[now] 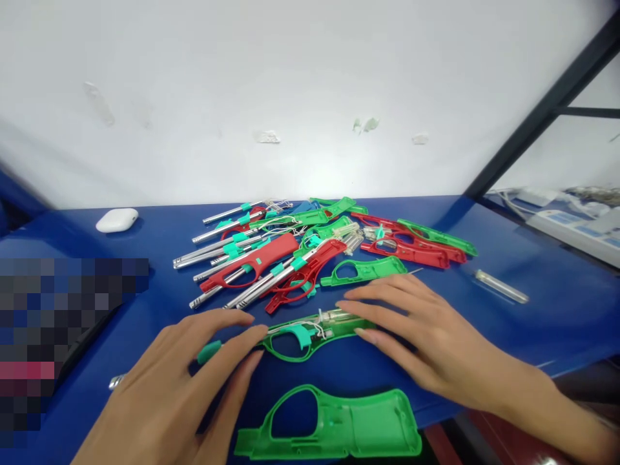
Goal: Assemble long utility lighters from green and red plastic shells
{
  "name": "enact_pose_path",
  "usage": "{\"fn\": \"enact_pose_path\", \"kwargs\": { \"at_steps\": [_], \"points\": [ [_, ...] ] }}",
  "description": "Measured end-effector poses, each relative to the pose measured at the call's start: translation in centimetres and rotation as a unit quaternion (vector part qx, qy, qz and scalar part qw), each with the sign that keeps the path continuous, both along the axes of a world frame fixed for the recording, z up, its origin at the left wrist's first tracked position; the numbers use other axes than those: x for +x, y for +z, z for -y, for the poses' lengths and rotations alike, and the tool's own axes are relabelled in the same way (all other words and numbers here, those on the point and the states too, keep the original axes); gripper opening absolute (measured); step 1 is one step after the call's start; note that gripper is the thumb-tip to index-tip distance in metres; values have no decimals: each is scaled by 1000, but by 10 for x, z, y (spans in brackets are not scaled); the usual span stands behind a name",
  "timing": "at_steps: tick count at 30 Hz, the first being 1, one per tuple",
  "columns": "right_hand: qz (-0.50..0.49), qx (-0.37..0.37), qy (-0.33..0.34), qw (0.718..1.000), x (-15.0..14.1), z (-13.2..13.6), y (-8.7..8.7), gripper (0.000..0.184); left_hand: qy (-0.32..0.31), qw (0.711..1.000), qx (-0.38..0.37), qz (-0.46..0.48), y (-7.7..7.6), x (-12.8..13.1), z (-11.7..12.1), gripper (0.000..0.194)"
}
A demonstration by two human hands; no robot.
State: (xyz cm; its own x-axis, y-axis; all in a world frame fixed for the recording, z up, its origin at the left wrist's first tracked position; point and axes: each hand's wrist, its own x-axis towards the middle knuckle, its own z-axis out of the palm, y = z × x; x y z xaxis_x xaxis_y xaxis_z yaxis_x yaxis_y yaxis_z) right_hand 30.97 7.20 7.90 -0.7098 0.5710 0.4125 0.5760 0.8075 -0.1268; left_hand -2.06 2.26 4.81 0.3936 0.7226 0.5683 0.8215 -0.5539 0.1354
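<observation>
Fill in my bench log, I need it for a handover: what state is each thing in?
Worked-on green shell: inside up, parts in it
Teal trigger: lying across that shell's loop
Near green shell: inside up, no parts fitted
Clear tank: loose, on its side
White case: lid shut
Left hand: at loop end, grip unclear
Right hand: at handle end, grip unclear
</observation>
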Motion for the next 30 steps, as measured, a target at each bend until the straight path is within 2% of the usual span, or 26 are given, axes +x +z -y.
{"fn": "enact_pose_path", "kwargs": {
  "at_steps": [4, 7, 13, 19, 24, 30],
  "points": [
    [8, 5, 16, 1000, -3, -9, -3, 31, -73, 996, 5, -44, 2, 21, -7, 37],
    [20, 8, 31, 999, -9, -18, 1, 32, -90, 994, 4, -60, 1, 32, -12, 37],
    [28, -18, 51, 998, -15, -29, 2, 27, -83, 995, 5, -52, 4, 42, -14, 34],
    [68, 25, 54, 996, -13, -27, 6, 29, -93, 994, 4, -64, 8, 42, -15, 41],
    [97, 32, 63, 993, -10, -29, 5, 28, -95, 994, -5, -61, 7, 43, -13, 44],
    [107, 85, 63, 989, -14, -28, 4, 37, -92, 993, -29, -66, 7, 44, -13, 45]
  ]
}}
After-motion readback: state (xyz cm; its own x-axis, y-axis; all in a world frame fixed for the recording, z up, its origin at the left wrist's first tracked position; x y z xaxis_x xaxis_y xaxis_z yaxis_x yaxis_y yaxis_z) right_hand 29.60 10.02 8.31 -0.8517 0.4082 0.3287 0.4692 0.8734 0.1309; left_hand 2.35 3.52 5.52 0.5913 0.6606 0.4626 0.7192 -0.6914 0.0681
